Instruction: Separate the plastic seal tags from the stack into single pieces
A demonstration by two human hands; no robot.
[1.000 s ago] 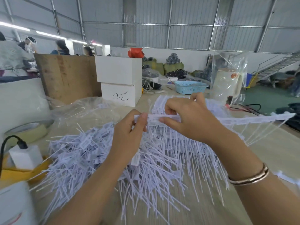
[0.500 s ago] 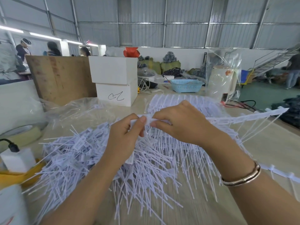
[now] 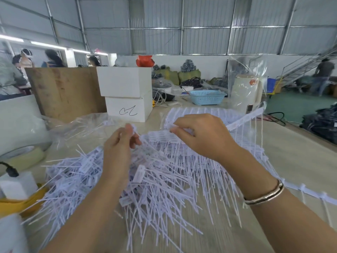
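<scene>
Warehouse workshop: corrugated metal walls (image 3: 206, 39), stacked boxes (image 3: 126, 94).

Bare forearms, right-wrist gold bangle (image 3: 263, 195)

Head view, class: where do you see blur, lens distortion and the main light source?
Head view: loose tags streak with motion blur toward the bottom edge; roof beams and table bow from the wide lens; strip lights upper left glare, shadows are soft.

The left hand (image 3: 120, 148) covers the head of the tag it pinches, motion-blurred at the fingertips. The right hand (image 3: 202, 136) hides part of the joined strip (image 3: 160, 136). Print on the loose tags (image 3: 140, 173) is too small to read.
</scene>
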